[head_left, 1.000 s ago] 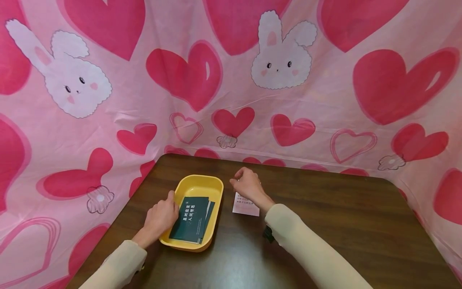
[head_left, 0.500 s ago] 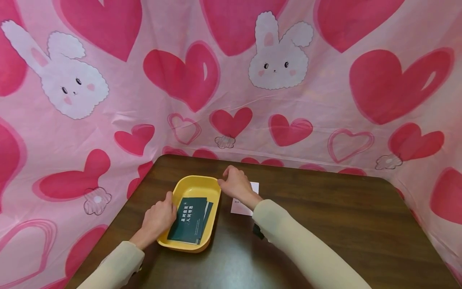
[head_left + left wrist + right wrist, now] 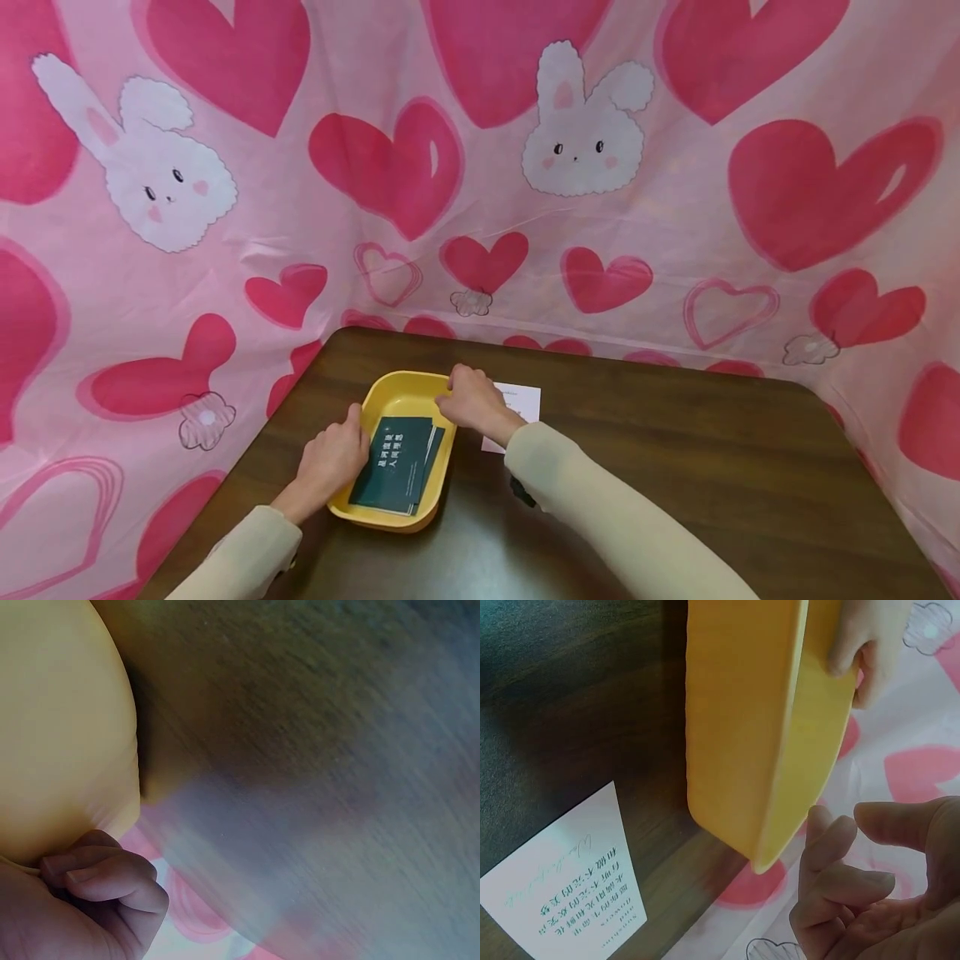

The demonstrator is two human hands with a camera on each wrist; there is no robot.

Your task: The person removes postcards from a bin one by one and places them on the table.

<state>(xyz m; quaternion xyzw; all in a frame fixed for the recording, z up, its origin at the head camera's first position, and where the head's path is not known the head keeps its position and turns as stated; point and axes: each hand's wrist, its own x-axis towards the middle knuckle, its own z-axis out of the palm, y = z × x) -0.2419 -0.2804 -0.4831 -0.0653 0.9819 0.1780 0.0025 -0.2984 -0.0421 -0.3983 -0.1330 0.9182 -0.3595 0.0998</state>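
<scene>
A yellow plastic tray [image 3: 411, 385] stands on the left part of the table. Inside it lie dark green printed cards [image 3: 392, 467] with white characters, slightly fanned. My left hand [image 3: 333, 454] grips the tray's left rim; in the left wrist view its curled fingers [image 3: 112, 874] lie at the tray's edge. At the far right corner of the tray is my right hand [image 3: 472, 402]. The right wrist view shows that hand's thumb [image 3: 892, 823] apart from its loosely bent fingers, with nothing between them, close to the rim. A white printed card [image 3: 577, 885] lies right of the tray, partly covered by my right hand in the head view.
The dark wooden table [image 3: 675, 483] extends to the right and toward the front. Behind it and along the sides hangs a pink cloth [image 3: 480, 200] with hearts and rabbit faces.
My right hand has moved left from above the white card to the tray's right rim, uncovering more of the card. The left hand stays on the left rim.
</scene>
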